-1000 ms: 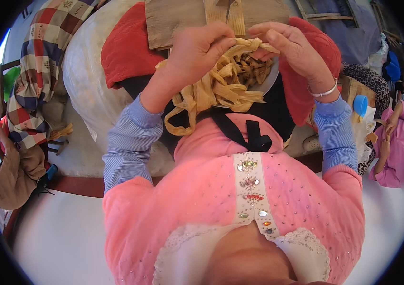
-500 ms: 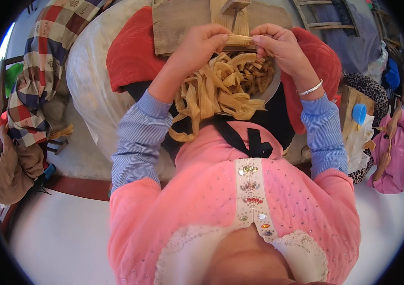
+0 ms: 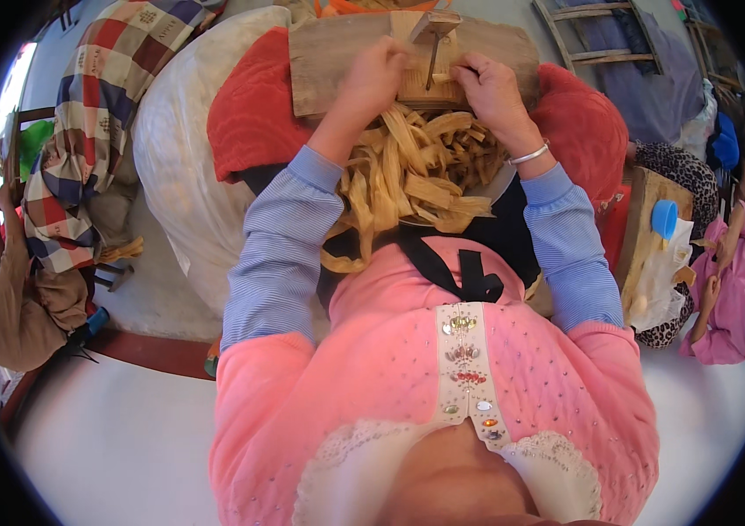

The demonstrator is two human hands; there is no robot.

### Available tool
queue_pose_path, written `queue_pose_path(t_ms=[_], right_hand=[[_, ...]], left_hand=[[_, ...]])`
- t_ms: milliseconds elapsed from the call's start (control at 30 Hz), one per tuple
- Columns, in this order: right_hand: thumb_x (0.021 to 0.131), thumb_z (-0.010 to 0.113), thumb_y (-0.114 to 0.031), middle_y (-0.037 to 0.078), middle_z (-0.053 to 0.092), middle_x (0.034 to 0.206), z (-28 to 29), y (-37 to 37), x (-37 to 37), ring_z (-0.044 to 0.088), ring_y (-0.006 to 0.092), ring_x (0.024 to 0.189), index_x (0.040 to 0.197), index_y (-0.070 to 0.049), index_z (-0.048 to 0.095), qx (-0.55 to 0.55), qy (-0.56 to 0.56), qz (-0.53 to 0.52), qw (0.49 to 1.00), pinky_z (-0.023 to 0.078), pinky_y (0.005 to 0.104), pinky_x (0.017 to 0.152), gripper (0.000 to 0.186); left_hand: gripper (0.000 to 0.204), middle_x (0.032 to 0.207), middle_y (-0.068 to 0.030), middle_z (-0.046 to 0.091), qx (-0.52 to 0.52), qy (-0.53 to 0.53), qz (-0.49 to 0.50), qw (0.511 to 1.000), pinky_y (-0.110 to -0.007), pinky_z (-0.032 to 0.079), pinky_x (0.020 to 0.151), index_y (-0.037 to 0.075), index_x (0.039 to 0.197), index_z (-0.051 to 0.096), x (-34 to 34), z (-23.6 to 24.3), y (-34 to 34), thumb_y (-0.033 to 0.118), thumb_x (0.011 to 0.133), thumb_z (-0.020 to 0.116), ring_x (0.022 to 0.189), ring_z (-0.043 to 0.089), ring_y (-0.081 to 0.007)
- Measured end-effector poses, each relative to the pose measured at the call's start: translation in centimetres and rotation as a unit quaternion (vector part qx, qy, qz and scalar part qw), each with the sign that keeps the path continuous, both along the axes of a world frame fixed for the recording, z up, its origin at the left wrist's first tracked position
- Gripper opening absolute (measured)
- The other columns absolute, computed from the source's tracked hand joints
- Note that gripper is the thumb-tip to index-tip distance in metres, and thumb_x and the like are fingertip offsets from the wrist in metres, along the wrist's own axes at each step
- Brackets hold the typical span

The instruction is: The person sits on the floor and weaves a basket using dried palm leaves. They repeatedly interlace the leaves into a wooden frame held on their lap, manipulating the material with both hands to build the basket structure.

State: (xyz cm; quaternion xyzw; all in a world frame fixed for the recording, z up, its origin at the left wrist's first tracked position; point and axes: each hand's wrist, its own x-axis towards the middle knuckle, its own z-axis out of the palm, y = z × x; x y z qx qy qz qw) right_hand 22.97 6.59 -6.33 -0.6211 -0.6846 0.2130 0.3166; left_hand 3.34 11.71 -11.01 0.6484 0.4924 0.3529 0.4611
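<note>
A heap of pale yellow dried strips (image 3: 416,171) lies in my lap, trailing down over a black apron. Both hands reach forward to a wooden board (image 3: 329,53) that rests on a red cushion (image 3: 250,114). My left hand (image 3: 377,74) grips the upper ends of the strips against the board. My right hand (image 3: 491,88), with a silver bangle on its wrist, pinches strips just right of a small wooden block with a metal pin (image 3: 429,53) standing on the board.
A big white sack (image 3: 175,167) stands to the left, with a checked cloth (image 3: 83,114) draped beyond it. At the right are a wooden stool (image 3: 644,219) with a blue cup (image 3: 663,217), pink cloth (image 3: 736,289) and a ladder (image 3: 600,35).
Both hands have moved forward from above the heap to the board and its block, carrying the strip ends with them. The view has tilted forward, showing more of the board.
</note>
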Motion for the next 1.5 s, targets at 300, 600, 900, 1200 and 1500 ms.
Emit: queue_pose_path(t_ms=[300, 600, 900, 1200, 1500], right_hand=[[0.082, 0.065, -0.019, 0.006, 0.064, 0.080, 6.6, -3.3, -4.1, 0.060, 0.0277, 0.080, 0.094, -0.010, 0.066, 0.254, -0.096, 0.066, 0.960, 0.046, 0.0393, 0.074, 0.014], [0.087, 0.064, -0.023, 0.016, 0.054, 0.066, 10.2, -7.0, -2.2, 0.056, 0.0323, 0.057, 0.076, -0.004, 0.061, 0.014, -0.033, 0.078, 0.996, 0.043, 0.0353, 0.049, 0.022], [0.091, 0.058, -0.014, 0.003, 0.066, 0.073, 15.5, -8.8, -4.9, 0.060, 0.0128, 0.062, 0.099, -0.001, 0.065, -0.112, 0.514, 0.253, 0.812, 0.048, 0.0262, 0.057, 0.017], [0.088, 0.061, -0.017, 0.010, 0.064, 0.070, 4.9, -4.5, -5.5, 0.063, 0.0246, 0.061, 0.101, -0.011, 0.069, 0.192, 0.113, -0.026, 0.975, 0.047, 0.0330, 0.053, 0.017], [0.091, 0.060, -0.023, 0.004, 0.062, 0.068, 2.1, -7.6, -3.7, 0.058, 0.0145, 0.061, 0.090, -0.008, 0.069, -0.034, 0.145, -0.012, 0.989, 0.044, 0.0289, 0.053, 0.018]], left_hand=[[0.016, 0.065, -0.0024, 0.057, -0.231, -0.319, -0.047, 0.918, -0.020, 0.040, 0.051, 0.002, 0.092, 0.056, 1.3, 8.3, -6.8, 0.018, 0.094, 0.056, 0.055, 0.050, -0.0097], [0.028, 0.066, -0.0040, 0.060, -0.016, 0.004, -0.157, 0.987, -0.024, 0.040, 0.051, -0.003, 0.089, 0.062, -5.2, 15.5, -12.1, 0.023, 0.095, 0.053, 0.056, 0.054, -0.0136], [0.022, 0.070, 0.0001, 0.057, -0.179, -0.349, -0.172, 0.904, -0.025, 0.043, 0.057, 0.000, 0.099, 0.063, -4.3, 19.0, -10.0, 0.020, 0.090, 0.063, 0.064, 0.053, -0.0076], [0.028, 0.065, 0.0099, 0.044, -0.204, -0.357, -0.043, 0.911, -0.016, 0.028, 0.046, 0.001, 0.116, 0.055, 1.4, 10.6, -10.8, 0.014, 0.092, 0.061, 0.054, 0.037, 0.0017], [0.020, 0.084, -0.0069, 0.064, 0.261, 0.171, -0.058, 0.948, -0.035, 0.048, 0.059, 0.004, 0.105, 0.059, -0.9, 7.8, -11.2, 0.006, 0.086, 0.056, 0.071, 0.060, -0.0273]])
